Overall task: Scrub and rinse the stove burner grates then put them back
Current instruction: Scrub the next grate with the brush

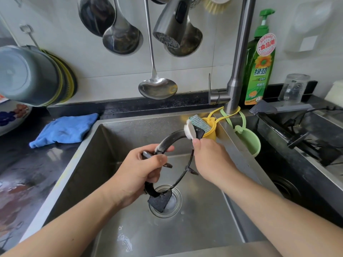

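Observation:
A black round burner grate (171, 139) with short prongs is held over the steel sink (115, 138). My left hand (141, 169) grips its left rim, fingers curled round the ring. My right hand (209, 160) pinches a white sponge (189, 131) with a green-silver scouring face against the grate's upper right rim. Soapy foam shows on the ring near my left fingers. The grate's lowest foot hangs just above the drain (168, 201).
The faucet spray head (170, 26) hangs above the sink, no water running. A green dish soap bottle (260, 60) stands at the back right. A blue cloth (65, 129) lies on the left counter. Ladles hang on the wall. A second basin sits right.

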Demonstrator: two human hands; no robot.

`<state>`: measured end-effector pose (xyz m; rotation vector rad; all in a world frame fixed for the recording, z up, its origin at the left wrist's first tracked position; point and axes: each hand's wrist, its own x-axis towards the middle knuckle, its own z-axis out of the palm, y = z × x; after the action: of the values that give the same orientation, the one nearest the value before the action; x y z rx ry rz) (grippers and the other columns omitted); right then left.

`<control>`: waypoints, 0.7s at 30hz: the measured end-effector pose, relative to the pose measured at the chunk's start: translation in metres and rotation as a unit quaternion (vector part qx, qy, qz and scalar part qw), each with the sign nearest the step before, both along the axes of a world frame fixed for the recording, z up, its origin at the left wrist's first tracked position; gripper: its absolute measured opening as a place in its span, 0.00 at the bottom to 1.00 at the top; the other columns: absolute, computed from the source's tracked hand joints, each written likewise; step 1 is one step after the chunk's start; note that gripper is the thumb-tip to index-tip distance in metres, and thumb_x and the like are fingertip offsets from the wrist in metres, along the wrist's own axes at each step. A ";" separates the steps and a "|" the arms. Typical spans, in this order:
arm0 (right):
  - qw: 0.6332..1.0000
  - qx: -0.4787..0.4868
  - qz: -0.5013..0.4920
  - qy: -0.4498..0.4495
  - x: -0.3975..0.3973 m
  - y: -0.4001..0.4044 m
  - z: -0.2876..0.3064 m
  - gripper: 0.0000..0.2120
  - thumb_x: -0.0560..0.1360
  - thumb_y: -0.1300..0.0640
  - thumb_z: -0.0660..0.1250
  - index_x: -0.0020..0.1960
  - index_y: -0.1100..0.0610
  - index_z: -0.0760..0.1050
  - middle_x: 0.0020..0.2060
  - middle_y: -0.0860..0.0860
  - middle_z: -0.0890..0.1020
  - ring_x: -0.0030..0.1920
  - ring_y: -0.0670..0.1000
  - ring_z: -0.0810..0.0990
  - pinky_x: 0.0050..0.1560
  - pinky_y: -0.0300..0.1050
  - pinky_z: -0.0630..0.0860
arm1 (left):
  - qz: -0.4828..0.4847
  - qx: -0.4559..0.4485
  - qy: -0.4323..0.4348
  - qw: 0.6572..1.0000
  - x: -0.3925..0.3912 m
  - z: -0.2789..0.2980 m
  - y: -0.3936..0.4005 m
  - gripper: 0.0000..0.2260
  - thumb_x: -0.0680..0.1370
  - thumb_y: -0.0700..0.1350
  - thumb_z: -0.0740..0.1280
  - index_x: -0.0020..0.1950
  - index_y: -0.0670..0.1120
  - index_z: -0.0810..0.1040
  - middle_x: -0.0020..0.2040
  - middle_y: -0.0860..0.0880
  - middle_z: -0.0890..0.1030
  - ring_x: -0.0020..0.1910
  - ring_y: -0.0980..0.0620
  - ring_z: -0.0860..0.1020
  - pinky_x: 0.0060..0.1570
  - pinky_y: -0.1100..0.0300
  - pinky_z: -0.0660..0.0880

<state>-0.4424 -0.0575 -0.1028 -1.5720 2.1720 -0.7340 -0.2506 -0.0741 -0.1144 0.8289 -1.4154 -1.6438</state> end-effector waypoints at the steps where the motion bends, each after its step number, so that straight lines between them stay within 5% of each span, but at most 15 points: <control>1: 1.000 0.005 0.002 -0.005 0.002 0.002 0.000 0.20 0.86 0.46 0.46 0.45 0.55 0.70 0.38 0.52 0.73 0.42 0.57 0.73 0.40 0.47 0.66 | 0.003 -0.004 -0.003 1.000 0.000 0.000 0.000 0.20 0.65 0.46 0.74 0.56 0.42 0.86 0.37 0.43 0.56 0.33 0.49 0.54 0.30 0.60 0.54; 6: 0.997 -0.030 0.054 -0.040 0.009 0.011 0.003 0.21 0.86 0.46 0.49 0.46 0.55 0.75 0.40 0.53 0.78 0.42 0.55 0.75 0.43 0.48 0.70 | 0.017 -0.024 0.010 1.000 0.000 0.001 -0.001 0.20 0.66 0.47 0.75 0.57 0.43 0.85 0.32 0.48 0.59 0.31 0.50 0.55 0.28 0.61 0.56; 11: 1.000 0.019 -0.013 -0.010 -0.002 -0.005 -0.002 0.22 0.85 0.46 0.50 0.48 0.57 0.77 0.42 0.55 0.76 0.42 0.58 0.74 0.43 0.47 0.68 | 0.044 -0.062 -0.033 0.997 -0.002 0.001 0.001 0.21 0.65 0.50 0.74 0.57 0.46 0.85 0.29 0.55 0.69 0.27 0.54 0.61 0.28 0.64 0.61; 15: 0.998 -0.003 -0.051 0.036 -0.007 -0.006 0.001 0.18 0.85 0.46 0.52 0.52 0.56 0.75 0.41 0.53 0.72 0.46 0.60 0.73 0.44 0.48 0.69 | 0.057 -0.091 -0.093 0.990 -0.008 0.004 0.005 0.21 0.66 0.50 0.76 0.58 0.47 0.85 0.35 0.49 0.73 0.28 0.55 0.66 0.30 0.68 0.65; 21: 0.993 -0.044 -0.059 0.094 -0.014 -0.004 0.005 0.14 0.85 0.47 0.53 0.46 0.54 0.69 0.40 0.54 0.73 0.43 0.60 0.71 0.39 0.49 0.66 | 0.055 -0.107 -0.123 0.985 -0.015 0.005 0.010 0.20 0.68 0.48 0.75 0.59 0.46 0.83 0.31 0.59 0.73 0.27 0.60 0.69 0.31 0.71 0.66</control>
<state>-0.4568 -0.0614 -0.0982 -1.6263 2.4170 -0.7529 -0.2652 -0.0641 -0.1098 0.9904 -1.6514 -1.3139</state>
